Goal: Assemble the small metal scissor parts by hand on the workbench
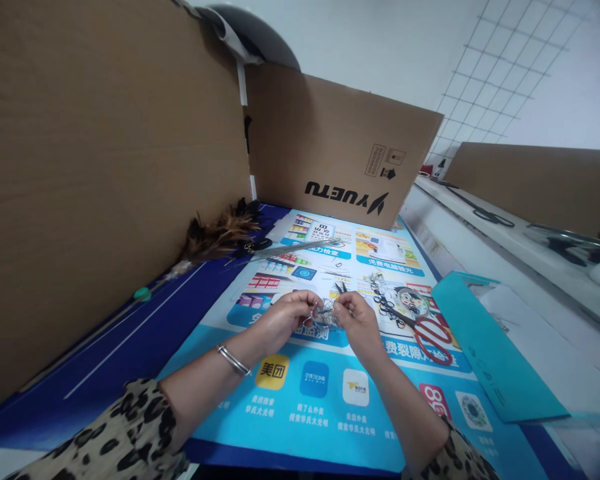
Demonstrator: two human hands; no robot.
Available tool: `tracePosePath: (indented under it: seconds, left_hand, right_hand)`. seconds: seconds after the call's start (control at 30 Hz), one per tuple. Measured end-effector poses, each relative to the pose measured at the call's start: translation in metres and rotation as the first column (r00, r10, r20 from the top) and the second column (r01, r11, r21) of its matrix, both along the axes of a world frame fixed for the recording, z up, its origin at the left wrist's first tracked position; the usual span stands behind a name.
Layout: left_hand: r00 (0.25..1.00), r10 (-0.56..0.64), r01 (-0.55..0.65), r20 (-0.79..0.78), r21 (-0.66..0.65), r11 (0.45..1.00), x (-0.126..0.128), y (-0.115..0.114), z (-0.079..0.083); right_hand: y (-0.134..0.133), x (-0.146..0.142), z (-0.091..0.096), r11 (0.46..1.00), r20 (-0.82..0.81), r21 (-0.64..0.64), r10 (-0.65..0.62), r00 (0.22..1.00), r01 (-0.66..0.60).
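Fingertips of my left hand [294, 312] are closed in a pinch on a tangle of thin silvery wire [323, 321], just above the printed mat. At the tangle's right side, my right hand [355, 317] also pinches it. Two dark pointed tips [341, 289] stick up behind my right fingers; whether that hand holds them, I cannot tell. Scissors with red handles [433, 340] lie to the right of my right hand. Around their blades are dark looped wire pieces [387, 307] and a round patterned dish [413, 302].
Tall cardboard panels [330, 133] stand behind and on the left. Brown feathers [220, 230] and a bundle of long silvery strips [305, 247] lie on the far left. A teal folder [495, 360] lies right, beside a white ledge [470, 200] with glasses on it.
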State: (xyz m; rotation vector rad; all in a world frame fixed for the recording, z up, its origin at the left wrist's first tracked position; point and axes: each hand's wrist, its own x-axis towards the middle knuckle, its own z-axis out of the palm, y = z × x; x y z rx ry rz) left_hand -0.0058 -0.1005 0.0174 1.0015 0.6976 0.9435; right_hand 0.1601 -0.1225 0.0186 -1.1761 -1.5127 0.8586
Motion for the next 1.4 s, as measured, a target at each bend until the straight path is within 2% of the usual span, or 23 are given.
tracePosePath:
  seconds: [0.3, 0.47, 0.57, 0.67, 0.83, 0.97, 1.2, 1.4]
  left_hand:
    - [0.996, -0.002, 0.010, -0.086, 0.089, 0.996, 0.0007, -0.0016, -0.0011]
    - [0.979, 0.035, 0.002, -0.201, 0.180, 0.984, 0.0003, -0.0001, -0.0001]
    - [0.973, 0.004, 0.030, -0.232, 0.141, 0.990, 0.0002, 0.0003, -0.0007]
    - [0.977, -0.046, 0.057, -0.207, 0.045, 0.997, 0.0004, -0.0002, -0.0024]
    - [0.993, -0.114, 0.113, -0.020, -0.066, 0.991, 0.0006, 0.0001, -0.0056]
    - [0.992, -0.108, 0.113, 0.066, -0.075, 0.991, -0.0003, 0.0015, -0.0055]
    - [0.999, -0.033, 0.032, -0.011, -0.055, 0.998, -0.0012, 0.0032, -0.0034]
    - [0.999, 0.020, -0.022, -0.034, -0.058, 0.998, -0.0024, 0.0058, -0.0079]
  right_hand:
    - [-0.0020, -0.0016, 0.0018, 1.000, 0.068, 0.008, -0.016, 0.998, 0.015]
    - [-0.0034, -0.0016, 0.0024, 0.999, 0.101, 0.033, -0.034, 0.994, 0.031]
    - [-0.0052, -0.0023, 0.0040, 0.998, 0.131, 0.053, -0.040, 0.991, 0.034]
    - [-0.0066, -0.0030, 0.0057, 0.997, 0.148, 0.071, -0.035, 0.988, 0.024]
    - [-0.0071, -0.0032, 0.0074, 0.996, 0.158, 0.082, -0.033, 0.987, 0.020]
    - [-0.0067, -0.0027, 0.0074, 0.995, 0.185, 0.092, -0.050, 0.981, 0.033]
    - [-0.0066, -0.0037, 0.0068, 0.994, 0.203, 0.097, -0.061, 0.977, 0.042]
    - [-0.0067, -0.0042, 0.0061, 0.996, 0.201, 0.081, -0.044, 0.979, 0.028]
